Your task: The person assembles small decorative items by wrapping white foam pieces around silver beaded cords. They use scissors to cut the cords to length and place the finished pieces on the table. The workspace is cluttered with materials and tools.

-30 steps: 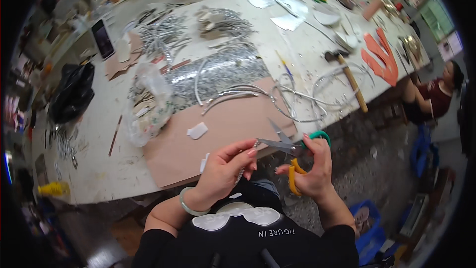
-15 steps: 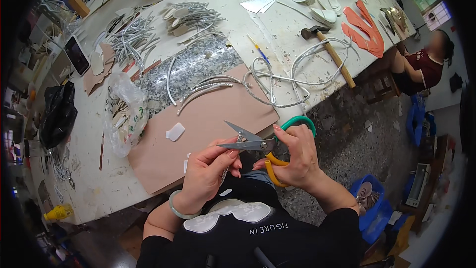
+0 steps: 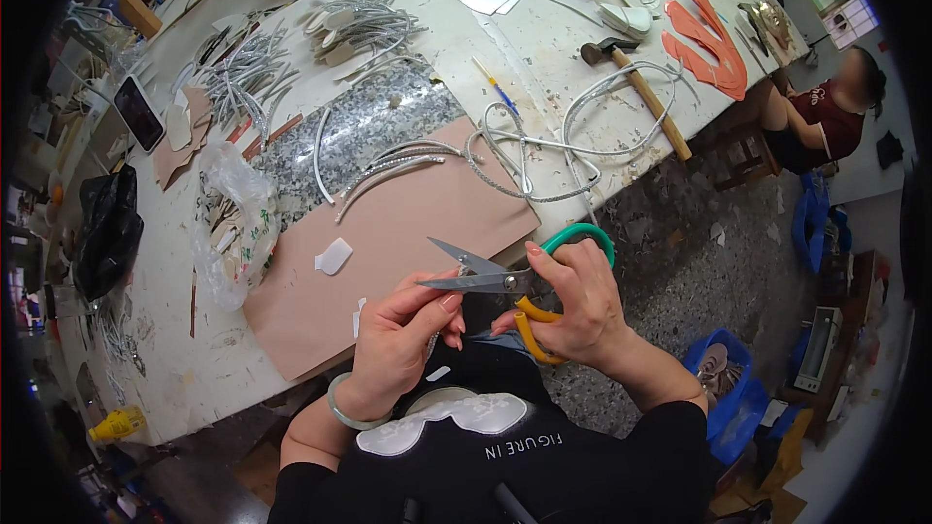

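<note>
My left hand (image 3: pixel 400 325) pinches a thin silver braided cord (image 3: pixel 432 342) between thumb and fingers; part of it hangs below the hand, in front of my lap. In my right hand (image 3: pixel 581 303) is a pair of scissors (image 3: pixel 493 282) with one green and one orange handle. Their blades stand apart and point left, the lower one touching or just over my left fingertips. A short end of the cord shows between the blades, near where they meet. Beyond my hands, several cut silver cords (image 3: pixel 393 167) lie on a pinkish-brown sheet (image 3: pixel 291 315).
A long loose cord coils (image 3: pixel 544 199) across the white table beside a hammer (image 3: pixel 650 102). Bundles of silver cords (image 3: pixel 354 27), a clear plastic bag (image 3: pixel 238 233), a phone (image 3: pixel 139 114) and orange cut pieces (image 3: pixel 709 49) lie around. A person (image 3: pixel 830 121) sits at the far right.
The whole view has shifted slightly, with the table items now a little farther left. Both hands keep nearly the same pose, and the scissor blades remain apart around the cord end.
</note>
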### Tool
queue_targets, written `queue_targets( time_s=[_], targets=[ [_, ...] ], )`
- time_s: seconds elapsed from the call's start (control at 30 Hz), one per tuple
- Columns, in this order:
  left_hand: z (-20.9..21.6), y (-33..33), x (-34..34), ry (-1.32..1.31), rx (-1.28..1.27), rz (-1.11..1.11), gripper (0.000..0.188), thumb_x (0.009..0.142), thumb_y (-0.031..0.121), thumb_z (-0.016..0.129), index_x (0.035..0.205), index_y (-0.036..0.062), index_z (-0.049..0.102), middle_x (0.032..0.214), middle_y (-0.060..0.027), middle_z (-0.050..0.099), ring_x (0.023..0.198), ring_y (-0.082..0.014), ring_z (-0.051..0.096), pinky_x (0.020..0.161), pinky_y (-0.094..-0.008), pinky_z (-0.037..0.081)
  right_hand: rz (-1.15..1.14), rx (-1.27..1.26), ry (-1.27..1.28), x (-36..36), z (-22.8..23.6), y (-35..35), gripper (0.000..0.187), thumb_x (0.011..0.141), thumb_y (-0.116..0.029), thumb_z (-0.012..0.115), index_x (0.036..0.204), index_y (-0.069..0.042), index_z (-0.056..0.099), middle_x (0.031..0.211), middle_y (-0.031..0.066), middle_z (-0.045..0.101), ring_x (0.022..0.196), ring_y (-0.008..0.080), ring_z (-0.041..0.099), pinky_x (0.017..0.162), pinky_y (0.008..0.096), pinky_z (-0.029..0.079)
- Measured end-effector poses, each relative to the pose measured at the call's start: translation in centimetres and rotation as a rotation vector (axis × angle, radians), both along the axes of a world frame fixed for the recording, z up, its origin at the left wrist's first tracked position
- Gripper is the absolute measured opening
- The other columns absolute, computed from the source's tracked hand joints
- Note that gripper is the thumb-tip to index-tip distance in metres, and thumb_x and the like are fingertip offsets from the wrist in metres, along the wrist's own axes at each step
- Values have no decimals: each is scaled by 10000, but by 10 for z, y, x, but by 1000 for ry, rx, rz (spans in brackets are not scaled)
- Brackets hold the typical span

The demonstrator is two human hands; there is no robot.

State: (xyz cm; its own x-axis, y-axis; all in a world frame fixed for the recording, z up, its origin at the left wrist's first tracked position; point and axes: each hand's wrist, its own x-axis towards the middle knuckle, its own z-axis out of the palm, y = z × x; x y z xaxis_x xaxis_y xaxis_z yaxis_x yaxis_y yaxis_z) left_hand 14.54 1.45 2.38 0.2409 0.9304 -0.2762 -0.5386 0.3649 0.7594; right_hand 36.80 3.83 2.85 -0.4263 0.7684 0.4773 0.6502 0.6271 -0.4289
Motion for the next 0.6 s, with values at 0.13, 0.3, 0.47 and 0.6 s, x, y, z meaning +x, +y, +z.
queue_targets(
  time_s=[0.13, 0.3, 0.47, 0.6],
  targets=[
    [1, -2, 2, 1, 8, 20, 277, 910, -16, 594, 1180, -73, 602, 1045, -96, 559, 760, -148, 621, 601, -230, 529, -7, 5, -20, -1, 5, 0, 766, 599, -402, 864, 1186, -17, 558, 879, 95, 479, 755, 255, 471, 657, 361, 391],
    [3, -2, 3, 10, 0, 19, 269, 905, -19, 599, 1168, -74, 610, 1049, -95, 560, 759, -148, 626, 587, -225, 517, 23, -33, -17, 0, -1, 0, 874, 539, -361, 906, 1245, -18, 523, 891, 99, 502, 755, 256, 496, 656, 367, 412],
    [4, -1, 4, 84, 31, 17, 252, 908, -9, 598, 1149, -82, 617, 1049, -94, 565, 737, -140, 628, 565, -216, 501, 24, -46, 10, -2, -4, 2, 728, 601, -366, 865, 1159, -1, 575, 868, 101, 485, 728, 246, 485, 647, 360, 399],
    [6, -3, 6, 108, 50, 32, 229, 912, 7, 599, 1121, -82, 627, 1011, -88, 575, 721, -127, 624, 543, -206, 482, 28, -56, 32, -3, -5, 3, 716, 601, -359, 867, 1149, 2, 581, 854, 102, 488, 712, 243, 492, 631, 354, 405]
  ],
)
